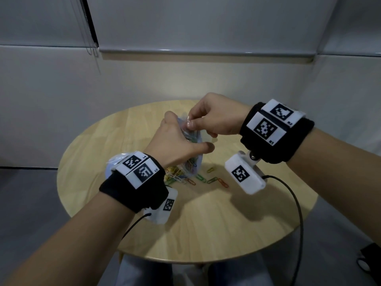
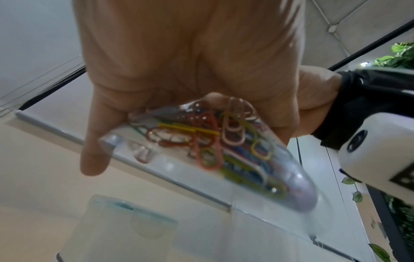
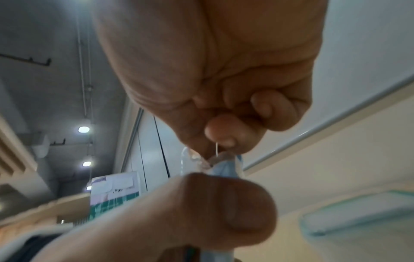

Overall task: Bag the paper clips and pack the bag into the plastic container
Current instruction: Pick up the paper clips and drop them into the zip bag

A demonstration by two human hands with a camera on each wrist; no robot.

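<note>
Nearest the person, loose paper clips still lie scattered on the round wooden table, so the bagging is likely not finished; any left behind would be missed if the bag gets sealed now. Just beyond them, the left hand is wrapped around the middle of the clear bag, which hangs above the table with a bundle of coloured clips showing through it. Squeezing too hard there could push clips up and out of the mouth. Above it, the right hand pinches the bag's top edge between thumb and fingertips; a slip of that pinch could let the mouth flop open and spill clips. Farther off to the left, the plastic container sits on the table, mostly hidden behind the left wrist in the head view and easy to knock.
</note>
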